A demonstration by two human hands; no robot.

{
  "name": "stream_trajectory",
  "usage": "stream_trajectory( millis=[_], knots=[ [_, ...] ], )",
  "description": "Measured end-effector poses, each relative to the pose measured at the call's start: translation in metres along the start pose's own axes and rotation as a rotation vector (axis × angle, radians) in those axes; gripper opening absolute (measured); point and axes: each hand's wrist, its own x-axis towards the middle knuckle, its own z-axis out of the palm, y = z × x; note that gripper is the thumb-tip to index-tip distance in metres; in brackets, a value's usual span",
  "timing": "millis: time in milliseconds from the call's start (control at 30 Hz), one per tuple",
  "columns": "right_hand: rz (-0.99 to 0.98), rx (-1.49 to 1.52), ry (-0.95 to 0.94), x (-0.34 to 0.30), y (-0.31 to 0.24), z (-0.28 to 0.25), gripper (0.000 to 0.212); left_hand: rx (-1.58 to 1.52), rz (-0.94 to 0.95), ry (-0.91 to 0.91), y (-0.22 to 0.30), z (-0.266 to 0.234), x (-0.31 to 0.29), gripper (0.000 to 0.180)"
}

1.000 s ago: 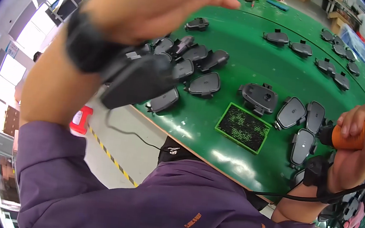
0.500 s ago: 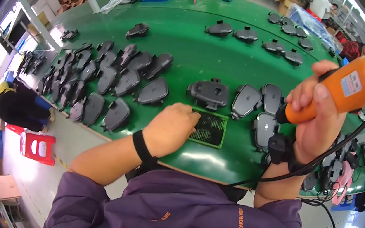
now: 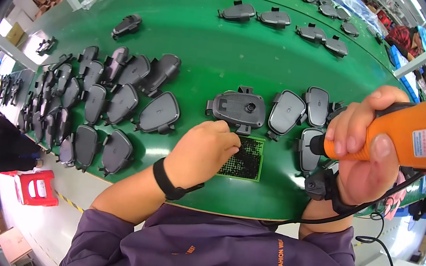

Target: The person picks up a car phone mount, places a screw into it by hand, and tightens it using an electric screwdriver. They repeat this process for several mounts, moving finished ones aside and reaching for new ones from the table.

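Note:
My left hand point(image 3: 202, 153) is at the left edge of a shallow green tray point(image 3: 261, 163) that holds many tiny black pieces. Its fingers are bent and pressed together; whatever they may pinch is hidden. My right hand point(image 3: 364, 133) grips an orange electric screwdriver point(image 3: 407, 133), its black nose pointing left, held above the table. Just beyond the tray lies a dark grey phone holder point(image 3: 235, 106), with a round black knob facing up. Right of it are several smooth-faced phone holders, including one point(image 3: 286, 113) beside it and another point(image 3: 307, 150) partly behind the screwdriver's nose.
Many grey phone holders point(image 3: 121, 103) crowd the left of the green table point(image 3: 207, 47). More stand in rows at the far right point(image 3: 310, 33). A black cable point(image 3: 341, 212) runs beneath my right forearm. At left, a person point(image 3: 6, 147) is near a red stool point(image 3: 36, 187).
The screwdriver has tipped to a more level angle in my right hand and come slightly lower. My left hand stays at the tray with its fingers together. The whole view has shifted.

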Motion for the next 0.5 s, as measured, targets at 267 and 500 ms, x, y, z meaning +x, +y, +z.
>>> stream_trajectory(
  millis=[267, 500],
  knots=[
    [0.037, 0.336, -0.248, 0.001, 0.038, 0.026, 0.047, -0.325, -0.021, 0.145, -0.008, -0.007, 0.000, 0.011],
    [0.083, 0.414, -0.271, 0.005, 0.049, 0.036, 0.049, -0.324, 0.027, 0.189, -0.007, -0.010, 0.005, 0.015]
  ],
)
